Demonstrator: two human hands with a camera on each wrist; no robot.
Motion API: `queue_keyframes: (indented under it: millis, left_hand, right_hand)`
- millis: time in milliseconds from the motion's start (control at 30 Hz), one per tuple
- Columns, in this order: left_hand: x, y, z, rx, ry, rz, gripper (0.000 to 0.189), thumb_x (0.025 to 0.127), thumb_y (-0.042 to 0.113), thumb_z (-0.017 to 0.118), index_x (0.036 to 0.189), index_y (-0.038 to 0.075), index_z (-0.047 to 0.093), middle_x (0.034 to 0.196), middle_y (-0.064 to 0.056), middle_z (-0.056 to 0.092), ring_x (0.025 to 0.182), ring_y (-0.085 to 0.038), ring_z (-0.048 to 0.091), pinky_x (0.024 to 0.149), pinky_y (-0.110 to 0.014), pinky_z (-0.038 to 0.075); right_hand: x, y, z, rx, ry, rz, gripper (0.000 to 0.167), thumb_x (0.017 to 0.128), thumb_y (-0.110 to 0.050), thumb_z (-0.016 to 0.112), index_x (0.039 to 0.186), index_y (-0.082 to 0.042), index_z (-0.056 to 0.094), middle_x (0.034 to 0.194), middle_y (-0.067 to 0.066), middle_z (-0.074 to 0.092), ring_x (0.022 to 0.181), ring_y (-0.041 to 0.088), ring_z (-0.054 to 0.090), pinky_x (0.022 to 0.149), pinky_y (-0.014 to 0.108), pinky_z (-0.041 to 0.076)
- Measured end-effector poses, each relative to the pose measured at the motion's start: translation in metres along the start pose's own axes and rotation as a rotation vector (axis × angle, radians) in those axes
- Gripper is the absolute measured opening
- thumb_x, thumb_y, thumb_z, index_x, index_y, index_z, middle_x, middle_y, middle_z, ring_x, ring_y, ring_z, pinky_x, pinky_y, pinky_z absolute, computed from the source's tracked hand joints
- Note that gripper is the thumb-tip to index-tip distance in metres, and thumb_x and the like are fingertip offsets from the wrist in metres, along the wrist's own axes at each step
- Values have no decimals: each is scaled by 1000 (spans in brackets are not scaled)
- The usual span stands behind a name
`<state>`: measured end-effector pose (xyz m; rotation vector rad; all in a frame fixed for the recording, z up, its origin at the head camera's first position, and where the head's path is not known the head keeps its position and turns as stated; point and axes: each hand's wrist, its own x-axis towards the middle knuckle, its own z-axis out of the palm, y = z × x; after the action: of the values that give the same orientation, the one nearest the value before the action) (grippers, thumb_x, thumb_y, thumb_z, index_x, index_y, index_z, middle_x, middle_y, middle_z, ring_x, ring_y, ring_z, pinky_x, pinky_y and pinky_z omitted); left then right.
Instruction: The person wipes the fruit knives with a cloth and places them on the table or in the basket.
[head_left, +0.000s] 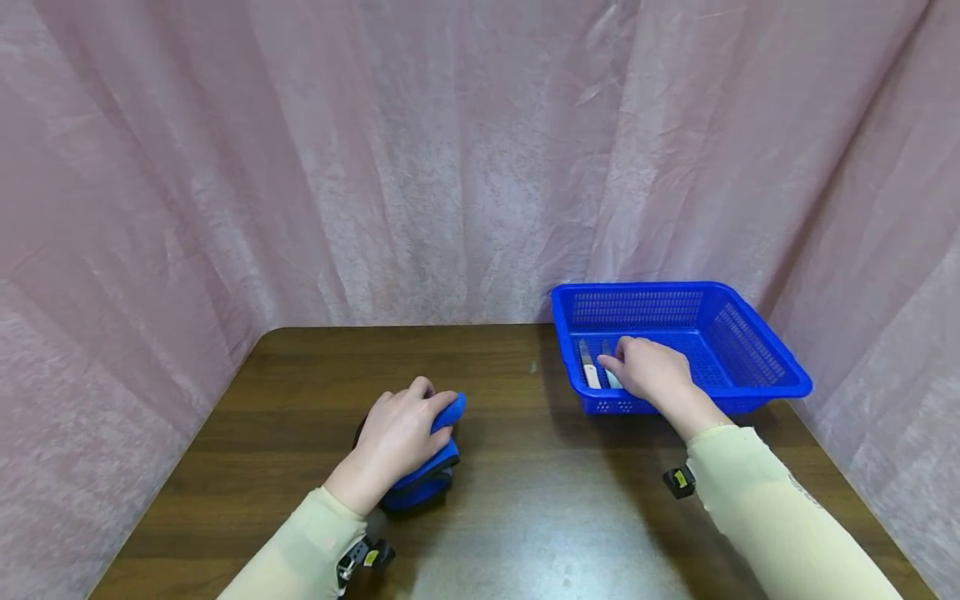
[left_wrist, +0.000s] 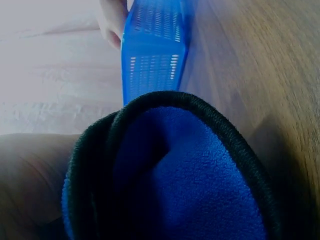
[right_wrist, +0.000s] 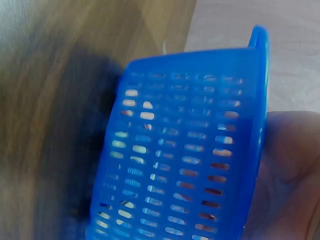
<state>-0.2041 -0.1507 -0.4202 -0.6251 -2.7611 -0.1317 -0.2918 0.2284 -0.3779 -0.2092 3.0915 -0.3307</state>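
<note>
A folded blue fleecy cloth with black edging lies bunched on the table at centre left. My left hand grips it from above, with a blue fold showing between thumb and fingers. In the left wrist view, the cloth's rounded black-bound edge fills the foreground. My right hand reaches over the front rim into a blue plastic basket. Just left of its thumb lies a white-handled knife. Partly under the hand is a second knife, with a light-blue handle. The right fingertips are hidden.
The basket stands at the back right of the brown wooden table, close to a pink curtain. Its perforated wall hides most of the contents in the right wrist view. The curtain also hangs along both sides.
</note>
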Motion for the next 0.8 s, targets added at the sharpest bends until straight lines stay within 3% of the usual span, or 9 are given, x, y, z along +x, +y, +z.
queue_keyframes:
  millis: [200,500,800]
  left_hand:
    - [1,-3,6,16,-42,-11,46,96,31,84,140,20,77,117,-11,69,85,-27,73,76,-48,56]
    - [2,-3,13,27,-104,-24,48,97,33,85,142,20,76,118,-13,69,88,-29,73,83,-53,58]
    - [0,-1,20,25,-144,-32,50,97,35,86,143,19,75,121,-15,69,92,-33,73,85,-56,59]
  right_hand:
    - [-17,-8,6,68,152,-93,52,112,-47,61,130,-1,75,124,25,74,116,48,69,94,67,55]
    - [-44,-23,16,95,293,-299,54,110,-40,68,142,3,68,141,26,68,135,49,60,111,67,47]
    - [-64,-37,29,91,489,-450,51,104,-35,78,138,2,70,137,20,71,135,43,62,116,65,43]
